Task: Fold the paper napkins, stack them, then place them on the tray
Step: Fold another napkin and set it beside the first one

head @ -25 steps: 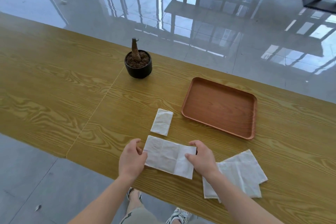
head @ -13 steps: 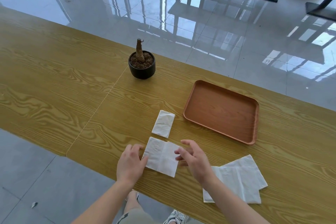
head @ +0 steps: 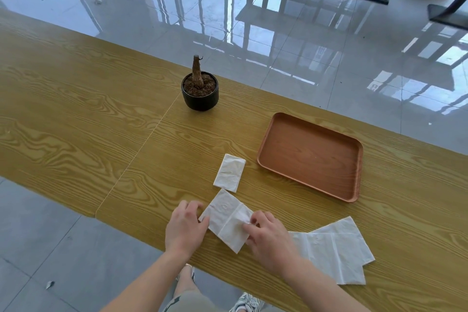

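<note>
Half-folded napkin (head: 228, 220) on counter (head: 76, 121) pinched at right edge by right grip (head: 271, 240), left corner held by left grip (head: 184, 228); small folded napkin (head: 230, 173) just beyond

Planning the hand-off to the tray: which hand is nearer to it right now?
Right. The right hand pinches the half-folded napkin at its right edge, the side toward the tray; the left hand holds the napkin's left edge, farther off.
</note>
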A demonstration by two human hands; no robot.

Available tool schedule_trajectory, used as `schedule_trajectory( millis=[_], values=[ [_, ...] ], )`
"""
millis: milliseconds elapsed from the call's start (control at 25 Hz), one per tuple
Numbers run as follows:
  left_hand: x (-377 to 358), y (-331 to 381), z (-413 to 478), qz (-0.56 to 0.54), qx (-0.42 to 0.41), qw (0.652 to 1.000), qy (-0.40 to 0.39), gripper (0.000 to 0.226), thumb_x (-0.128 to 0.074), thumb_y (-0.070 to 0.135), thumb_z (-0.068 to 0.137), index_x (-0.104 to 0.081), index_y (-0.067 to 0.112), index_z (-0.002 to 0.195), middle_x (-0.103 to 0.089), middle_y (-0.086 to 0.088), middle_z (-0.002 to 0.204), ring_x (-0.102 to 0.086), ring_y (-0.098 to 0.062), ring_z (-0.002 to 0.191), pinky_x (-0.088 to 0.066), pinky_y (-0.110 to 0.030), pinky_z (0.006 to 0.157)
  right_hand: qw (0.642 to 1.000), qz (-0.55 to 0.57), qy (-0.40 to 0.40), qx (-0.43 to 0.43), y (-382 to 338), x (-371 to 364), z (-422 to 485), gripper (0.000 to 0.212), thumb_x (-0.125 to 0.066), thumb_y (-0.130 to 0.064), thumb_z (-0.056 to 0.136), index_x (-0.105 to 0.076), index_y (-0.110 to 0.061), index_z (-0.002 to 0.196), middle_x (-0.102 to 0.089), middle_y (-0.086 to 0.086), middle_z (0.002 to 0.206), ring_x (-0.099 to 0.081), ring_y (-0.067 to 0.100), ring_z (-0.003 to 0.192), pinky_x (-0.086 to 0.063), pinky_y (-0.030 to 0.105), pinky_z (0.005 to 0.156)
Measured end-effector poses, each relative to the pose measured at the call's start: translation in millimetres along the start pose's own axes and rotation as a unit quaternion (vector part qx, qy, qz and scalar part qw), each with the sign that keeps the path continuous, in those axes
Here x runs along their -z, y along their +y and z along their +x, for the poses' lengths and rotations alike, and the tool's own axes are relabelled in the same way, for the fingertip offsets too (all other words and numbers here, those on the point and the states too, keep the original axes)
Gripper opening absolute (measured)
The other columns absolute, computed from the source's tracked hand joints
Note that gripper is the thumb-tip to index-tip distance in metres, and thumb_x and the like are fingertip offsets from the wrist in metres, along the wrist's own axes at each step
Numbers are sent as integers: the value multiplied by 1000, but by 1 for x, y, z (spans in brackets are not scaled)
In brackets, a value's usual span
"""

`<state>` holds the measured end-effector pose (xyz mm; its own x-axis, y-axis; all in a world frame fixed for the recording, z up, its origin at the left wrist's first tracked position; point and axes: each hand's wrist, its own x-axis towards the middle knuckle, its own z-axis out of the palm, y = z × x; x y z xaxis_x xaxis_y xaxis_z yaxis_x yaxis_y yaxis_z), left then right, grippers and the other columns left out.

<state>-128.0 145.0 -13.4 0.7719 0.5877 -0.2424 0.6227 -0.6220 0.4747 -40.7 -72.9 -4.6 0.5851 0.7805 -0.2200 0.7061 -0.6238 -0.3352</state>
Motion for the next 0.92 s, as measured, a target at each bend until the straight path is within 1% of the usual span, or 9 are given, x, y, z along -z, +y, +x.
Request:
schedule_trajectory(
  millis=[80, 200, 280, 360, 440, 520, 680, 800, 920],
  values=[
    [-2, 3, -1, 31, -10, 999, -3, 37, -61, 46, 88, -59, 23, 117, -50, 5, 98, -51, -13, 90, -49, -28, 70, 1000, 15, 13, -18, -5, -6, -7, 29, -58, -29, 94, -59, -31, 123, -48, -4, 127, -47, 19, 110, -48, 37, 93],
    [-5, 5, -1, 61, -37, 997, -2, 41, -62, 48, 87, -58, 21, 119, -49, 3, 99, -50, -14, 89, -49, -29, 75, 999, -5, 48, -23, -1, -7, -9, 36, -65, -26, 91, -58, -33, 126, -47, 0, 146, -48, 24, 122, -51, 40, 93],
    [-7, 4, -3, 68, -47, 997, -2, 43, -62, 47, 87, -58, 20, 120, -50, 2, 99, -50, -15, 88, -48, -30, 77, 999, -26, 32, -13, 4, -4, -7, 35, -58, -29, 96, -54, -34, 130, -43, 0, 152, -43, 27, 131, -47, 43, 99],
    [-9, 2, -4, 61, -46, 997, 0, 42, -62, 44, 88, -59, 19, 122, -50, 2, 99, -50, -15, 89, -48, -31, 79, 999, -34, 1, 0, 7, -6, -8, 37, -50, -33, 99, -47, -34, 136, -39, 0, 153, -38, 27, 134, -40, 44, 105],
    [-10, 3, -6, 38, -42, 998, -1, 39, -63, 39, 88, -59, 20, 122, -50, 3, 99, -48, -14, 90, -47, -30, 80, 999, -33, -11, -6, 5, -8, -12, 44, -51, -37, 97, -43, -31, 141, -40, 2, 150, -39, 28, 130, -39, 44, 106],
    [-11, 6, -6, 8, -36, 999, -4, 37, -65, 36, 87, -60, 21, 120, -50, 4, 99, -47, -14, 92, -46, -28, 78, 999, -26, -11, -24, -3, -12, -20, 48, -53, -41, 94, -45, -31, 140, -45, 1, 141, -43, 27, 122, -42, 43, 100],
    [-11, 4, -5, -13, -36, 999, -10, 47, -68, 39, 85, -57, 19, 126, -50, 3, 104, -47, -15, 99, -44, -27, 82, 999, -3, -6, -42, -17, -15, -32, 45, -52, -43, 92, -44, -34, 136, -48, -3, 122, -45, 23, 108, -42, 37, 91],
    [-11, 2, -8, 7, -59, 998, -25, 58, -73, 49, 80, -55, 23, 129, -48, 5, 103, -46, -12, 97, -45, -26, 81, 998, -3, 5, -63, -18, -13, -34, 44, -54, -39, 91, -49, -30, 134, -51, -2, 118, -47, 23, 105, -46, 38, 88],
    [-14, 3, -15, 58, -102, 992, -36, 66, -76, 53, 73, -54, 26, 129, -47, 6, 101, -46, -13, 93, -47, -27, 80, 998, -25, -12, -51, -23, -17, -42, 52, -64, -45, 80, -58, -29, 129, -57, -2, 106, -56, 22, 94, -51, 36, 74]
  ],
)
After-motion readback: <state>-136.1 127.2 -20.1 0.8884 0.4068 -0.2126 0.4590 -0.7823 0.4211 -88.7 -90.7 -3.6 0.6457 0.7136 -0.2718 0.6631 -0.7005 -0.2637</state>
